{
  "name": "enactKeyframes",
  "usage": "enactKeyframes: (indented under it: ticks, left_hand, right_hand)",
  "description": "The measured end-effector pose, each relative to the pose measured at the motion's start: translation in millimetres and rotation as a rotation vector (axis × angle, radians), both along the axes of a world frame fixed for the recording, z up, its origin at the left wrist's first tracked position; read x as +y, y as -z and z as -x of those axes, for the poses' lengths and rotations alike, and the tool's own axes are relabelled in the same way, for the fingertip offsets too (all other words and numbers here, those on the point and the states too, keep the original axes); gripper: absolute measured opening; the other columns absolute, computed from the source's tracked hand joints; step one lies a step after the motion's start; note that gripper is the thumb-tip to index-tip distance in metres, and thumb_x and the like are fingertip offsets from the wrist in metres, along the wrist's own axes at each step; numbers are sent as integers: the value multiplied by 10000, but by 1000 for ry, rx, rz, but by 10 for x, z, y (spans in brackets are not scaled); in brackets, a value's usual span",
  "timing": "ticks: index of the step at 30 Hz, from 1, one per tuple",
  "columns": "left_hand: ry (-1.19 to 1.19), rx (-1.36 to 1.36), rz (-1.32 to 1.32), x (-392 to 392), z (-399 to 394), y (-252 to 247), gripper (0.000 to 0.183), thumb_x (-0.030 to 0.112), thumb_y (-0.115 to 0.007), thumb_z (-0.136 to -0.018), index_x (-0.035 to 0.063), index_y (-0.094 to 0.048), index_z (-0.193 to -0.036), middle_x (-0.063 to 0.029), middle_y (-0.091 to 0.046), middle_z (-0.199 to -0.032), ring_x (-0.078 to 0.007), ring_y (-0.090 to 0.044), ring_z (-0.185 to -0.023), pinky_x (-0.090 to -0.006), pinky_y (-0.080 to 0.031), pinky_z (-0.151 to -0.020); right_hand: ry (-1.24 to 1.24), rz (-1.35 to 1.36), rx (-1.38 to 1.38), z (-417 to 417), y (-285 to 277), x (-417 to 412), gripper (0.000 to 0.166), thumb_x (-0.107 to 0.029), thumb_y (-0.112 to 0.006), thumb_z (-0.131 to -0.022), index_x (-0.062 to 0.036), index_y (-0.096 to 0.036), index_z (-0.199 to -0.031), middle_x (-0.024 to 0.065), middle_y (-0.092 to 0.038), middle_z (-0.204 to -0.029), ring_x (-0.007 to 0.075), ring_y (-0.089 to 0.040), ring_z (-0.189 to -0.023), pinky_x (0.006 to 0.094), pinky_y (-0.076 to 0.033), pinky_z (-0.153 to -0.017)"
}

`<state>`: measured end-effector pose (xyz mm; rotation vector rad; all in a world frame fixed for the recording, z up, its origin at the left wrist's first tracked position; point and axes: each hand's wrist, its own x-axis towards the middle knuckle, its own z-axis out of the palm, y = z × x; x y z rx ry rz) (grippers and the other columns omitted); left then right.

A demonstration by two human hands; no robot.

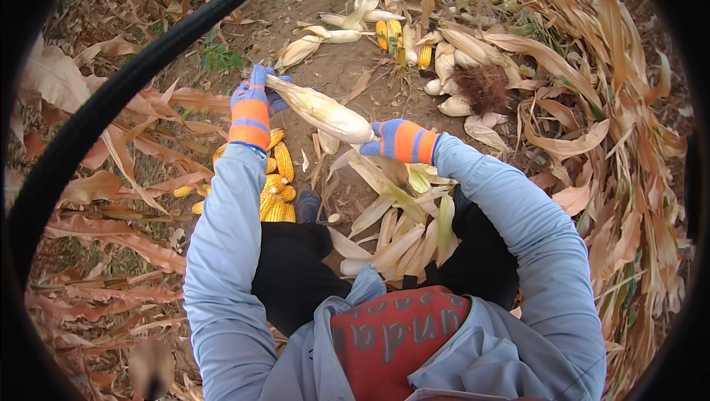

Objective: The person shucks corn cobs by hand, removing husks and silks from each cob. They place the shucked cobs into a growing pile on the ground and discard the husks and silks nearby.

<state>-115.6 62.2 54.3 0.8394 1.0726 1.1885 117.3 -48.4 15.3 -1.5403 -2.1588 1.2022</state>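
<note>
An ear of corn in its pale dry husk [327, 112] is held slantwise above the soil between my two gloved hands. My left hand [258, 96], in a blue and orange knit glove, grips its narrow end at the upper left. The fingers of my right hand [396, 140], gloved alike, close on the thick end. Below my left hand, partly hidden by the sleeve, lies a pile of husked yellow corn ears [277, 195]. Loose stripped husks [405, 234] lie between my legs, below my right hand.
Farther off on the soil lie unhusked ears [299, 51], several bare yellow cobs [394, 32] and a reddish-brown tuft of corn silk [481, 89]. Dry corn stalks and leaves [610, 179] border the right, more leaves [122, 190] the left. A shoe [309, 205] is beside the yellow pile. A dark cable [138, 62] crosses the upper left.
</note>
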Motion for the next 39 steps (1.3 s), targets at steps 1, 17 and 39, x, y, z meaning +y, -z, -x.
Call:
enactKeyframes:
  ticks: [1,17,39]
  left_hand:
    - [7,2,1,-1,-7,-10,347,322,-504,-822,13,-476,-977,-183,-573,-879,-302,-583,-794,-435,-516,-627]
    - [3,20,8,-13,-9,3,335,330,-505,-820,32,-483,-972,-167,-579,-893,-284,-587,-800,-427,-508,-635]
    - [228,-201,-122,-261,-259,-195,317,313,-472,-841,22,-515,-960,-198,-550,-984,-314,-543,-897,-482,-461,-755]
  right_hand:
    - [-2,-4,-11,-8,23,9,495,-415,-532,-744,-89,-492,-1115,166,-571,-977,304,-527,-917,341,-397,-791]
    - [1,11,-53,14,-66,-25,485,-407,-523,-754,-95,-486,-1124,160,-567,-990,303,-523,-927,341,-393,-800]
    - [29,-522,-646,-360,627,510,194,-177,-469,-745,-51,-586,-834,170,-591,-785,331,-562,-764,383,-443,-664]
